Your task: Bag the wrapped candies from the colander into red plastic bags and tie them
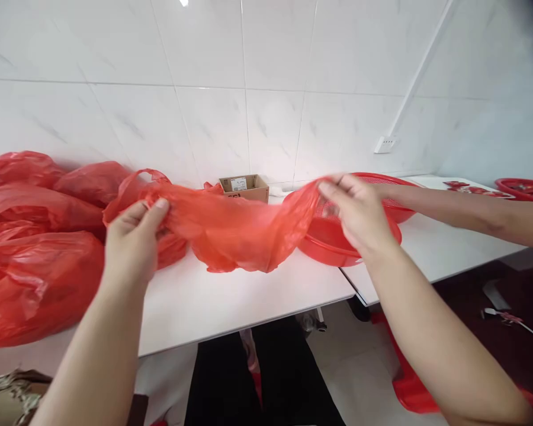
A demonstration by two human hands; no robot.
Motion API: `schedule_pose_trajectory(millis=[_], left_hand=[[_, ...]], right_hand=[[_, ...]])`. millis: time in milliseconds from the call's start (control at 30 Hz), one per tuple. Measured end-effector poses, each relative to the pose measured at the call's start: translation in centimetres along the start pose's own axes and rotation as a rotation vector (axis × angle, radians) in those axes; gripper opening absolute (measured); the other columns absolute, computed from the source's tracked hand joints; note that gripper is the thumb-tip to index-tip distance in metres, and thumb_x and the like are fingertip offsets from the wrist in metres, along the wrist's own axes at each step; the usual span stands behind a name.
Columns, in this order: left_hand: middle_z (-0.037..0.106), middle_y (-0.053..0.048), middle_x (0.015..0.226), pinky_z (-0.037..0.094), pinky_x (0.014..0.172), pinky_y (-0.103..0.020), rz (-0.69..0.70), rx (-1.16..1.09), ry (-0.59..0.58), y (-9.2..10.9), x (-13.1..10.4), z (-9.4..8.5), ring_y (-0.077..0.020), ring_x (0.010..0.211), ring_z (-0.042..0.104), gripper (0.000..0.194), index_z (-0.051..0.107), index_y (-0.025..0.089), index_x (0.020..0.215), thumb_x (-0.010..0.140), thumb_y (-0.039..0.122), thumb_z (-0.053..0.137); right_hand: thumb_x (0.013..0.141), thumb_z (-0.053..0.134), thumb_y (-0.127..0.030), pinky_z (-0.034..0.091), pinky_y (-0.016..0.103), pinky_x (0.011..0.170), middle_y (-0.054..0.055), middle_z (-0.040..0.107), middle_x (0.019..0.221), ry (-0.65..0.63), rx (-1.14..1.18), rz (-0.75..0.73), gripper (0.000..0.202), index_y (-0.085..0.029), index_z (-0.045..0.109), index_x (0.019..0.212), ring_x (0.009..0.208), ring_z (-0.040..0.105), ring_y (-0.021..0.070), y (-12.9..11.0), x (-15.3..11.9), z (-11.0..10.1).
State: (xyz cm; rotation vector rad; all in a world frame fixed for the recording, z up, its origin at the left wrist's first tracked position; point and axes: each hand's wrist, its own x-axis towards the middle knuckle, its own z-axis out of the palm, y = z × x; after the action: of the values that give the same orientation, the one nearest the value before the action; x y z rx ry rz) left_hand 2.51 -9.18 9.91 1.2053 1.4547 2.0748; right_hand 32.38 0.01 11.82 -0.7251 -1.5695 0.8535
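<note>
A thin red plastic bag (235,228) is stretched sideways above the white table (249,296). Its left end is pinched between the thumb and fingers of my left hand (135,234). At the right end, my right hand (359,210) grips the bag, its fingers slightly blurred. Behind my right hand, a red basket (333,245) stands on the table, partly hidden by the hand and the bag. Several filled red bags (39,278) are piled at the left, close to my left hand.
Another person's arm (462,210) reaches in from the right over a second red basket (382,179). A small cardboard box (253,192) sits near the wall. At the far right is another red basket (526,188). A red stool (408,387) stands below.
</note>
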Motion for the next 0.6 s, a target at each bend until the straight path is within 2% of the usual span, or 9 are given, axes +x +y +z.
schedule_pose_trajectory(millis=[33, 67, 167, 200, 267, 300, 400, 533, 600], left_hand=[[0.068, -0.002, 0.083, 0.054, 0.066, -0.025, 0.056, -0.013, 0.018, 1.4, 0.5, 0.2, -0.0145, 0.072, 0.064, 0.023, 0.069, 0.018, 0.09, 0.079, 0.038, 0.068], [0.067, -0.002, 0.081, 0.055, 0.065, -0.026, 0.086, 0.004, 0.017, 2.7, 1.0, 0.4, -0.0142, 0.071, 0.063, 0.023, 0.069, 0.017, 0.089, 0.08, 0.038, 0.067], [0.064, -0.002, 0.073, 0.054, 0.066, -0.025, 0.05, 0.188, -0.05, 5.2, 1.9, 0.7, -0.0127, 0.069, 0.062, 0.025, 0.07, 0.013, 0.084, 0.082, 0.037, 0.064], [0.063, -0.001, 0.073, 0.054, 0.068, -0.025, 0.051, 0.244, -0.06, 5.8, 2.0, 0.6, -0.0123, 0.07, 0.061, 0.026, 0.07, 0.013, 0.084, 0.083, 0.038, 0.063], [0.063, -0.001, 0.074, 0.053, 0.071, -0.027, 0.095, 0.3, -0.055, 6.5, 2.1, 0.3, -0.0117, 0.071, 0.06, 0.029, 0.07, 0.012, 0.087, 0.084, 0.039, 0.061], [0.063, -0.001, 0.075, 0.053, 0.072, -0.028, 0.116, 0.311, -0.055, 6.7, 2.1, 0.2, -0.0115, 0.071, 0.06, 0.03, 0.07, 0.012, 0.088, 0.085, 0.04, 0.06], [0.063, -0.001, 0.077, 0.052, 0.074, -0.029, 0.088, 0.322, -0.102, 6.9, 1.9, -0.3, -0.0123, 0.073, 0.06, 0.029, 0.068, 0.012, 0.084, 0.084, 0.04, 0.062], [0.062, 0.0, 0.075, 0.05, 0.071, -0.027, 0.001, 0.311, -0.138, 5.9, 1.7, -0.4, -0.0132, 0.072, 0.059, 0.028, 0.066, 0.012, 0.081, 0.083, 0.04, 0.063], [0.061, 0.0, 0.072, 0.049, 0.068, -0.025, -0.034, 0.305, -0.176, 5.4, 1.6, -0.3, -0.0126, 0.07, 0.057, 0.027, 0.064, 0.013, 0.077, 0.083, 0.039, 0.063]], right_hand=[[0.084, 0.062, -0.035, 0.047, 0.02, 0.054, 0.0, 0.063, 0.084, 0.025, 0.018, -0.042, 0.015, -0.021, 0.06, 0.089, 0.073, 0.061, 0.0116, -1.1, 1.0, 0.2], [0.082, 0.064, -0.034, 0.048, 0.02, 0.054, 0.0, 0.064, 0.085, -0.027, 0.02, -0.043, 0.015, -0.021, 0.06, 0.087, 0.073, 0.061, 0.0117, -2.0, 1.9, 0.5], [0.075, 0.073, -0.028, 0.049, 0.022, 0.053, 0.001, 0.064, 0.076, -0.336, -0.005, 0.087, 0.017, -0.018, 0.06, 0.08, 0.065, 0.06, 0.0124, -3.3, 3.9, 1.1], [0.075, 0.074, -0.026, 0.049, 0.022, 0.052, 0.001, 0.063, 0.072, -0.366, 0.005, 0.109, 0.016, -0.017, 0.06, 0.078, 0.063, 0.06, 0.0122, -3.5, 4.3, 1.1], [0.078, 0.071, -0.024, 0.047, 0.021, 0.05, 0.001, 0.062, 0.069, -0.304, 0.039, 0.087, 0.012, -0.017, 0.061, 0.079, 0.06, 0.06, 0.0113, -4.0, 5.1, 0.8], [0.079, 0.07, -0.022, 0.047, 0.021, 0.049, 0.001, 0.063, 0.069, -0.307, 0.035, 0.078, 0.01, -0.017, 0.061, 0.08, 0.06, 0.06, 0.0112, -4.4, 5.3, 0.6], [0.078, 0.07, -0.017, 0.048, 0.022, 0.049, 0.002, 0.064, 0.071, -0.455, -0.027, 0.094, 0.008, -0.016, 0.061, 0.077, 0.061, 0.062, 0.0124, -5.6, 5.7, 0.1], [0.081, 0.065, -0.016, 0.047, 0.019, 0.049, 0.001, 0.064, 0.072, -0.372, 0.031, -0.004, 0.004, -0.016, 0.061, 0.08, 0.062, 0.062, 0.0108, -6.7, 5.8, 0.4], [0.08, 0.065, -0.015, 0.048, 0.02, 0.049, 0.001, 0.063, 0.07, -0.444, 0.012, 0.019, 0.004, -0.016, 0.061, 0.081, 0.06, 0.062, 0.0113, -6.8, 5.8, 0.8]])
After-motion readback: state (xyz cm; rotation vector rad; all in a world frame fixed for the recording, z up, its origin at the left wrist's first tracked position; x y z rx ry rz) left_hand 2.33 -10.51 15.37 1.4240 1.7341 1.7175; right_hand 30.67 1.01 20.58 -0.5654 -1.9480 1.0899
